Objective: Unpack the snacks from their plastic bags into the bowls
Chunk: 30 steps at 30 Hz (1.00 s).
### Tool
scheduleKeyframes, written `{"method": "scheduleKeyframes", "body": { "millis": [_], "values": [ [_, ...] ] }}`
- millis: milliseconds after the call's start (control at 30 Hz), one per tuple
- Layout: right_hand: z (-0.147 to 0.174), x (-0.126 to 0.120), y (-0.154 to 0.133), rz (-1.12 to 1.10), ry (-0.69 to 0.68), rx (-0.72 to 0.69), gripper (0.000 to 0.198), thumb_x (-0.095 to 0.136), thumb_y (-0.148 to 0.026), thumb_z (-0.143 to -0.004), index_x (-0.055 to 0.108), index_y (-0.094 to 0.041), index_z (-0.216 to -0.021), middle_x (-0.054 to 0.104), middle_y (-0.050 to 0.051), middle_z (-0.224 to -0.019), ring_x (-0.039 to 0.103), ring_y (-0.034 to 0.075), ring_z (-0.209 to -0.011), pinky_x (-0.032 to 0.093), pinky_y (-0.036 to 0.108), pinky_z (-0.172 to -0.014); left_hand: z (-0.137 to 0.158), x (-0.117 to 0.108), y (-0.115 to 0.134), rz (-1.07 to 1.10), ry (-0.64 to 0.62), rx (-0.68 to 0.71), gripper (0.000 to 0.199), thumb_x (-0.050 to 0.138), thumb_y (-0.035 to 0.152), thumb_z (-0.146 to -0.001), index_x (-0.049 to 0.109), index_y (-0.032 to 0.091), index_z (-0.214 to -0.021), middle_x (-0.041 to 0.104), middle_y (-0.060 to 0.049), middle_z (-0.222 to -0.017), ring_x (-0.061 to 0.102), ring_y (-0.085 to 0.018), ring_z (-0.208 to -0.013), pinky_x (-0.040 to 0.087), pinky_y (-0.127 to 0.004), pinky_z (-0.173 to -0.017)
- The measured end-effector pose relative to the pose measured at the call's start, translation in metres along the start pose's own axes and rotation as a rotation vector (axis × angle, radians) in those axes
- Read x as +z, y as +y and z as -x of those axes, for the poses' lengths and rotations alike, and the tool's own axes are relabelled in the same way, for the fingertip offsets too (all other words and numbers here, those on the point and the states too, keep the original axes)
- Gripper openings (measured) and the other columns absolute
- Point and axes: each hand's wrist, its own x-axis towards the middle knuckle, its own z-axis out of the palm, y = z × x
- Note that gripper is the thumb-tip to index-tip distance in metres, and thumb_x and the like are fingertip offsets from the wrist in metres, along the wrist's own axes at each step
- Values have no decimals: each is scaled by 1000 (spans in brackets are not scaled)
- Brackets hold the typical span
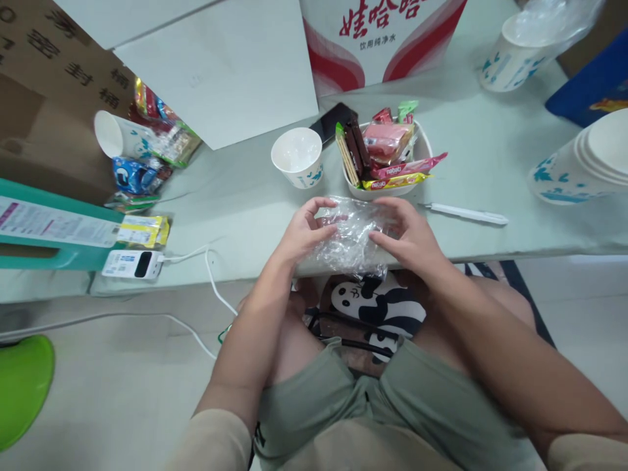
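Nearest are the person's green shorts point(314, 405), with a panda-printed thing point(377, 306) showing between the knees, just below the edge of the desk point(230, 229). At that edge, clear plastic film point(350, 239) lies crumpled between the two hands, its lower part hanging past the front of the desk. The left hand point(305, 226) has the film's left side in its grip, thumb on the near face and fingers curled toward the top edge, with a small gap between thumb and index finger. The right hand point(411, 232) takes the right side the same way, thumb pointing inward and fingers bent over the upper corner. Most of the film sits in the space between the two thumbs.

Just right of the right hand lies a slim white tool point(468, 214). Right behind the film stands a white bowl point(364, 194) full of wrapped snacks point(387, 147), with a paper cup point(297, 159) near its left side. A dark phone point(338, 120) lies behind the cup and bowl. Farther back stand a plain white box point(216, 72) and a carton with red lettering point(383, 46).
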Motion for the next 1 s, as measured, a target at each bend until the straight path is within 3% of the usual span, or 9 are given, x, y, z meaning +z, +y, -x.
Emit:
{"method": "scheduleKeyframes", "body": {
  "millis": [100,200,300,400,500,600,700,867,1000],
  "values": [
    [-2,4,5,-238,2,142,87,81,-43,-72,36,-34,-146,61,11,-135,69,24,-108,60,42,-88,1,3,3,57,6,39,58,92,29,-58,56,25,-104,55,-5,-134,68,-24,-107,59,-27,-69],
    [-2,8,2,-469,-55,281,62,87,-45,-64,53,-28,-113,72,6,-113,71,21,-99,59,39,-87,4,3,9,120,26,40,70,91,23,-57,52,31,-115,53,-2,-140,69,-22,-107,60,-29,-74],
    [1,11,-6,-541,-58,324,48,86,-48,-65,47,-24,-80,74,3,-95,71,19,-93,59,36,-85,6,2,12,169,-18,1,80,91,23,-57,51,35,-125,60,-3,-138,71,-24,-107,61,-34,-80],
    [4,11,-14,-579,-23,350,48,82,-53,-69,45,-25,-80,74,0,-88,73,19,-88,60,35,-78,6,3,11,52,-140,-136,50,88,30,-64,65,20,-107,72,-10,-117,74,-25,-99,60,-31,-76],
    [4,8,-17,-494,-113,398,42,80,-50,-70,55,-26,-93,71,-2,-76,72,20,-75,59,33,-67,5,5,7,-57,-105,-182,26,81,31,-73,66,15,-88,74,-7,-87,73,-18,-80,56,-25,-65],
    [5,5,-17,-347,-178,385,32,73,-46,-76,66,-23,-97,65,-2,-65,61,16,-56,52,31,-54,5,4,6,-67,-41,-189,22,74,31,-79,66,18,-94,65,1,-66,66,-13,-58,51,-23,-52],
    [5,3,-18,-408,-105,366,31,68,-43,-79,67,-26,-105,58,-5,-59,51,13,-48,47,29,-48,7,1,8,-21,-61,-208,29,73,31,-77,65,21,-103,57,6,-55,60,-12,-46,47,-23,-44],
    [5,-4,-21,-600,-97,323,18,64,-42,-73,65,-25,-80,62,0,-69,57,17,-55,51,34,-52,9,-3,15,157,-122,-181,26,76,40,-68,64,20,-79,59,2,-58,59,-13,-45,48,-26,-44],
    [4,-10,-17,-357,-104,221,35,50,-51,-83,67,-22,-74,70,7,-82,66,23,-79,55,38,-71,4,-4,12,60,-110,-150,34,69,48,-73,63,16,-66,62,-3,-64,60,-13,-55,48,-25,-50]
  ]
}}
